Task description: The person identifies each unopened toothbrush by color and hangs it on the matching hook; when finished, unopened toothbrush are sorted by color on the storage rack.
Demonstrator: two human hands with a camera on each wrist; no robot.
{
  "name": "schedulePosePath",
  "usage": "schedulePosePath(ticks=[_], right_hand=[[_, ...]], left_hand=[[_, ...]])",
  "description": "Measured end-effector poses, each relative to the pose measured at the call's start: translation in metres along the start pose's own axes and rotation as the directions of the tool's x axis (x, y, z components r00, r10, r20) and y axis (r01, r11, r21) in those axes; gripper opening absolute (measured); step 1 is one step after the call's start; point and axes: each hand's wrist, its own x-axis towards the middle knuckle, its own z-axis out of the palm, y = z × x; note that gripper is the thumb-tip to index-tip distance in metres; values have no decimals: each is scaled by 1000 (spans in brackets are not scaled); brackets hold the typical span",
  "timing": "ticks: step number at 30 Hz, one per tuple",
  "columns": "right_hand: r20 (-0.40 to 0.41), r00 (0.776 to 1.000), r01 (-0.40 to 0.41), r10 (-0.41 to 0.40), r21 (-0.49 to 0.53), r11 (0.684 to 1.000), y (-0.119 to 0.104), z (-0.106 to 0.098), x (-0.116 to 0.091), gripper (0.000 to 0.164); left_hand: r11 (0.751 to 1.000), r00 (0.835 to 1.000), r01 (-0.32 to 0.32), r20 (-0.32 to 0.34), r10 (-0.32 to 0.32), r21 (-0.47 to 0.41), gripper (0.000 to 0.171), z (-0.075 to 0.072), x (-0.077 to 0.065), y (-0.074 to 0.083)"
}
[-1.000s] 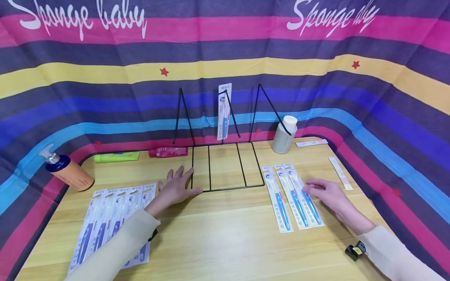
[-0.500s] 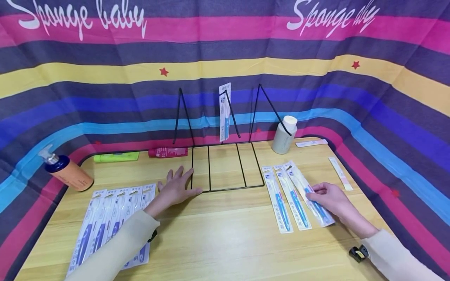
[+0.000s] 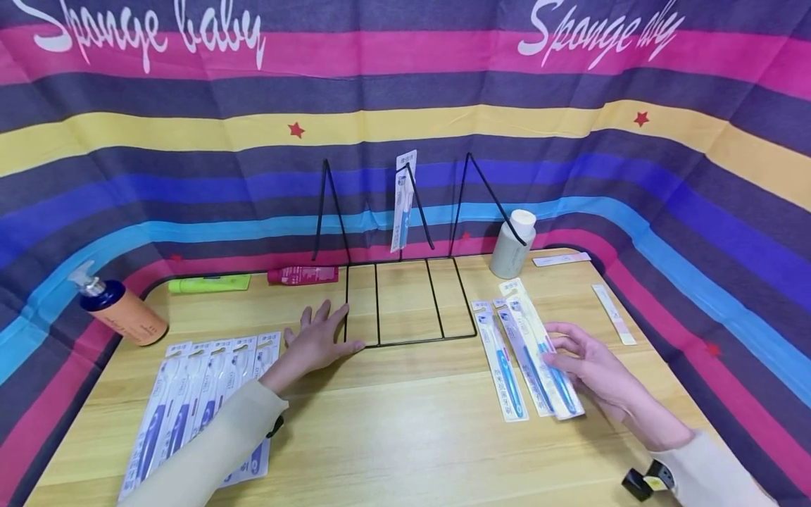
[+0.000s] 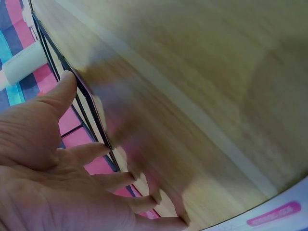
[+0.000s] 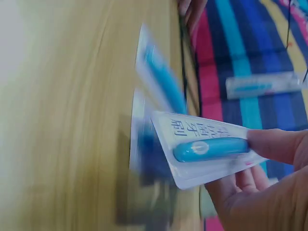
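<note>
My right hand (image 3: 589,362) pinches a packaged blue toothbrush (image 5: 211,149) between thumb and fingers. That pack is lifted off the table and tilted, partly covering one of the two blue toothbrush packs (image 3: 500,362) lying beside it. Spread out flat, my left hand (image 3: 313,345) rests at the left side of the black wire rack (image 3: 405,343); in the left wrist view its thumb and fingertips touch the wire. From the rack's middle hook hangs another blue toothbrush pack (image 3: 403,201). The outer two hooks carry nothing.
Several purple toothbrush packs (image 3: 203,380) lie at left. Along the back are an orange pump bottle (image 3: 129,310), a green tube (image 3: 212,283), a red tube (image 3: 304,274) and a white-capped bottle (image 3: 509,246). Two thin strips (image 3: 613,313) lie at right. A striped cloth (image 3: 405,91) surrounds the table.
My right hand took hold of the rightmost blue toothbrush pack, then raised it and moved it slightly left. The hanging pack sways a little. My left hand stays in place.
</note>
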Motion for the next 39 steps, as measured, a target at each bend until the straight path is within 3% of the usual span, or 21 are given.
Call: schedulePosePath(ticks=[4, 9, 13, 17, 22, 28, 39], right_hand=[[86, 996, -30, 18, 144, 989, -9, 29, -2, 44], [91, 995, -39, 27, 129, 991, -23, 66, 0, 49], [108, 993, 41, -55, 127, 991, -33, 89, 6, 47], [108, 969, 203, -221, 150, 968, -38, 105, 16, 40], [70, 923, 361, -379, 191, 913, -47, 120, 29, 41], [59, 882, 449, -467, 193, 872, -57, 131, 41, 41], [59, 886, 445, -459, 165, 880, -60, 148, 63, 36]], left_hand=[[1000, 1000, 7, -2, -7, -1, 94, 0, -1, 1], [1000, 1000, 5, -5, -5, 2, 95, 0, -1, 0], [1000, 1000, -7, -13, 7, -14, 97, 1, -1, -1], [999, 1000, -16, -27, 15, -34, 100, 4, 3, -6], [999, 1000, -18, -25, 17, -37, 101, 4, 3, -6], [998, 999, -40, -36, 38, -50, 102, 9, 9, -13], [998, 998, -47, -39, 46, -46, 106, 11, 11, -17]])
